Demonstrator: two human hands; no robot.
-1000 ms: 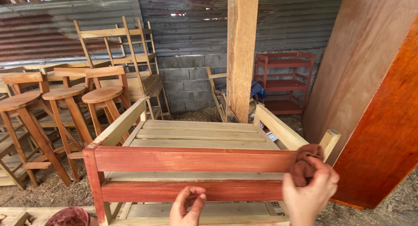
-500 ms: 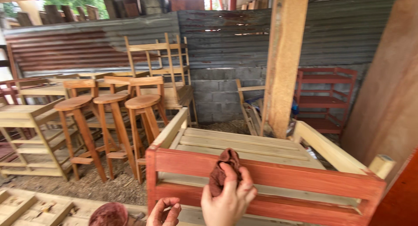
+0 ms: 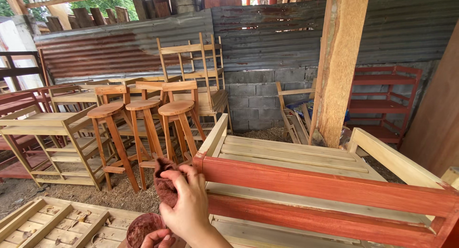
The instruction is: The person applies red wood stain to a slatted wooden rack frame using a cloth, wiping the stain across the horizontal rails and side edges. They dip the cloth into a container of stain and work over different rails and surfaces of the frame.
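Note:
My right hand [image 3: 189,207] is shut on a crumpled red-brown rag [image 3: 165,181], held just off the left end of the red-stained top rail [image 3: 325,186] of a wooden slatted frame [image 3: 287,154]. Only the fingertips of my left hand [image 3: 158,238] show at the bottom edge. They lie beside the rim of a round bowl [image 3: 141,228] stained dark red inside; whether they grip it is hidden. A second red-stained rail [image 3: 306,221] runs below the first. The slats beyond are bare pale wood.
Three bare wooden stools [image 3: 177,111] stand left of the frame on sawdust ground. Beside them are a pale shelf unit [image 3: 52,133] and, at the bottom left, a wooden pallet [image 3: 43,224]. A thick post [image 3: 339,66] rises behind the frame, a red shelf [image 3: 382,104] to its right.
My right hand has carried the rag leftward along the top rail, from its right end to past its left end. The view has swung left. My left hand has dropped beside the bowl.

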